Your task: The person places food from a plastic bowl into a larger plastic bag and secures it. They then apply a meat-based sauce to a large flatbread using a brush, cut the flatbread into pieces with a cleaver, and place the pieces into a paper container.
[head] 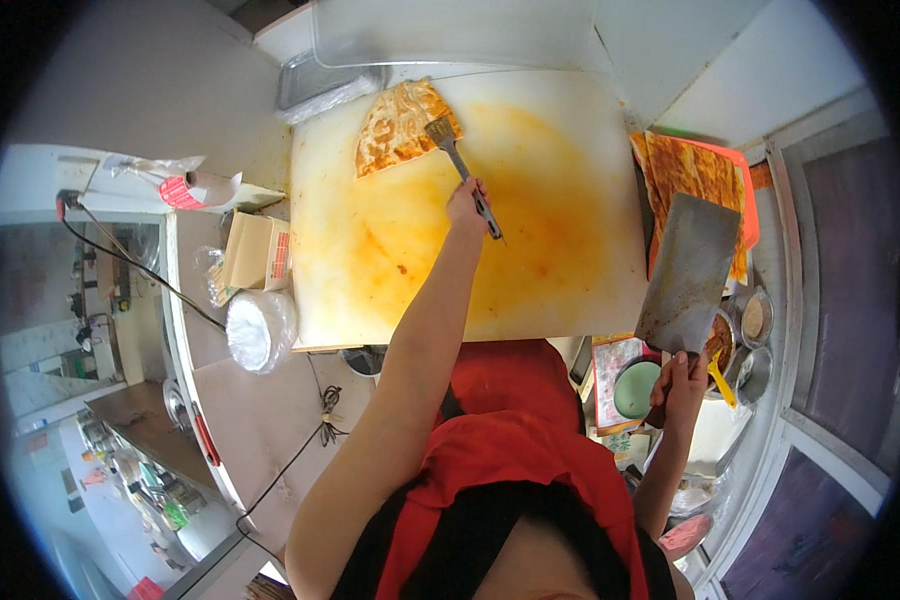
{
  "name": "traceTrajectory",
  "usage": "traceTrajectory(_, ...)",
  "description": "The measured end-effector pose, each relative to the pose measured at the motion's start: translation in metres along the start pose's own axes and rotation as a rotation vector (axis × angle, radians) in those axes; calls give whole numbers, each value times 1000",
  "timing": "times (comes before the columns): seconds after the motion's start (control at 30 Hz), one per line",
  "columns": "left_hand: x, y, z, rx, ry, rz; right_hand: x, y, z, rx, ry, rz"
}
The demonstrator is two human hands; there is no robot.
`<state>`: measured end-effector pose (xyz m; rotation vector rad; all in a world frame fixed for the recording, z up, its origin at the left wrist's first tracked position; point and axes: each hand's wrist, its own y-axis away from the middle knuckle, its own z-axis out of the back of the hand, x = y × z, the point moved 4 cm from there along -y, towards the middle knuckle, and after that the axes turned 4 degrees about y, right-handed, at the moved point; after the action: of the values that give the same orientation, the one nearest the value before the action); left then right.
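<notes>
My left hand (469,208) grips the handle of a slotted metal spatula (454,154), whose blade rests over the right edge of a browned flatbread piece (401,127). That flatbread lies at the far left of a large, orange-stained white cutting board (345,247). Off the board's near right corner, my right hand (679,386) holds a wide-bladed metal cleaver (690,270) by its handle, blade pointing away from me. The cleaver's blade partly covers a reddish-brown flatbread (694,169) on an orange-red tray (750,195) to the right.
Left of the board stand a cardboard box (257,251) and a plastic-wrapped white stack (259,330). Clear trays (322,82) lie at the back left. A green bowl (636,390), a yellow-handled utensil (722,382) and a container of tan powder (756,319) are near my right hand.
</notes>
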<state>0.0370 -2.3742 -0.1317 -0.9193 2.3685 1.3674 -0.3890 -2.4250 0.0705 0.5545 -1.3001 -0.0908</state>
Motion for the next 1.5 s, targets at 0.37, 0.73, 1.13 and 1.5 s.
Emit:
traceTrajectory(0.37, -95, 79, 197, 41, -415, 14, 6, -14, -91, 290, 262, 0)
traceTrajectory(0.73, -130, 83, 220, -9, -265, -70, 50, -161, -313, 416, 1259, 743)
traceTrajectory(1.13, -234, 50, 228, -79, -324, -198, 17, -52, -362, 875, 1280, 834)
traceTrajectory(1.5, -198, 123, 301, 6, -516, 55, 49, -72, -508, 656, 1033, 971)
